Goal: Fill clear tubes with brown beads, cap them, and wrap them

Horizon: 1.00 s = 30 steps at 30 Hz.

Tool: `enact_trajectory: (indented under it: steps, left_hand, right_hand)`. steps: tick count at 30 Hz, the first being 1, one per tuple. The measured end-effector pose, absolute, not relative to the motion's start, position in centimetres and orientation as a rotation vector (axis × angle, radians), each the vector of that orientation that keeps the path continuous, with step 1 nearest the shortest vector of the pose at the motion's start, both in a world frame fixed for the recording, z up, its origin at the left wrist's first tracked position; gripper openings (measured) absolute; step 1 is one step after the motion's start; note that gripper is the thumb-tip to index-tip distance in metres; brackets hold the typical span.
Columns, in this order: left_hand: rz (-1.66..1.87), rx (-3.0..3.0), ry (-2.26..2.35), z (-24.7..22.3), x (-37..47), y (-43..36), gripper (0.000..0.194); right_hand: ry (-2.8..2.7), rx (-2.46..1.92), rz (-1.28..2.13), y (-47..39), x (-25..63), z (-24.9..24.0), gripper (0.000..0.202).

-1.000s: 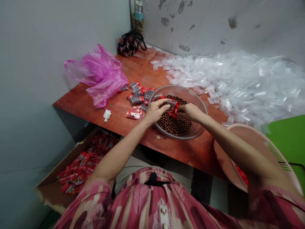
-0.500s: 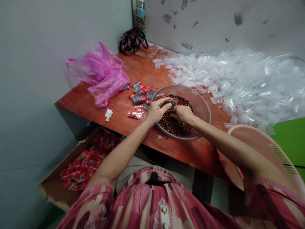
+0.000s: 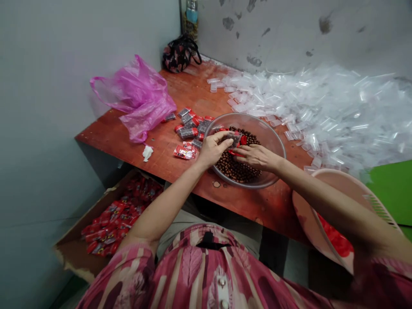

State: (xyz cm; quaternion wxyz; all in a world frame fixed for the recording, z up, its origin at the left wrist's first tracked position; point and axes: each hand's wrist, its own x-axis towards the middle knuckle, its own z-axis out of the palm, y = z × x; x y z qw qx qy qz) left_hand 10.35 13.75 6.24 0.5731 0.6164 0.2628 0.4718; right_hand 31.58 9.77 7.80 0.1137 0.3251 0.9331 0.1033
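My left hand (image 3: 213, 149) pinches a small clear plastic box (image 3: 234, 139) filled with dark brown beads, holding it tilted over a translucent bowl (image 3: 277, 148). Loose round brown beads (image 3: 236, 168) lie in the bowl, with red caps (image 3: 243, 140) among them. My right hand (image 3: 257, 157) is over the beads, just below the box, its fingers fairly straight and closed on a red cap (image 3: 233, 152) at the tips; the fingers partly hide it. Left of the bowl lie several filled boxes with red caps (image 3: 188, 132) and red printed packets (image 3: 185, 151).
A heap of empty clear boxes (image 3: 322, 111) spreads over the table's right side. A pink bag (image 3: 141, 94), a crumpled tissue (image 3: 147, 153) and a floral pouch (image 3: 177, 56) lie leftward. Below stand a carton of red packets (image 3: 111, 223) and a pink basket (image 3: 341, 180) holding red pieces.
My right hand has drawn slightly right and its fingers have straightened from a curled pose in the beads. A red cap now shows at its fingertips. My left hand has kept its hold.
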Motion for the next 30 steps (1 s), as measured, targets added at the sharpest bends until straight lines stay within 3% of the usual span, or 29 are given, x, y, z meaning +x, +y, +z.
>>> enact_trajectory:
  steps: [4, 8, 11, 15, 18, 24, 30]
  left_hand:
    - [1.101, 1.461, 0.639, 6.1, 10.3, 13.8, 0.034]
    - [1.104, 1.478, 0.659, 6.0, 10.3, 13.7, 0.033]
    - [1.09, 1.5, 0.652, 6.2, 10.2, 13.6, 0.033]
    - [1.066, 1.612, 0.688, 6.6, 10.1, 13.3, 0.032]
    - [1.039, 1.722, 0.731, 6.9, 10.1, 13.0, 0.028]
    - [1.022, 1.763, 0.751, 7.0, 10.1, 12.5, 0.025]
    - [1.041, 1.771, 0.777, 6.7, 10.1, 12.3, 0.026]
  right_hand:
    - [2.828, 0.55, 0.462, 11.2, 32.3, 6.8, 0.021]
    - [2.913, 0.637, 0.405, 12.3, 32.7, 6.5, 0.02]
    - [3.057, 1.12, 0.114, 11.7, 33.0, 6.8, 0.019]
    - [3.007, 2.224, -0.693, 9.8, 32.5, 8.4, 0.026]
    - [2.953, 2.469, -1.158, 8.8, 31.2, 10.6, 0.036]
    - [2.971, 2.115, -0.587, 8.6, 29.2, 13.2, 0.035]
    - [3.009, 1.834, -0.391, 8.5, 29.5, 12.8, 0.028]
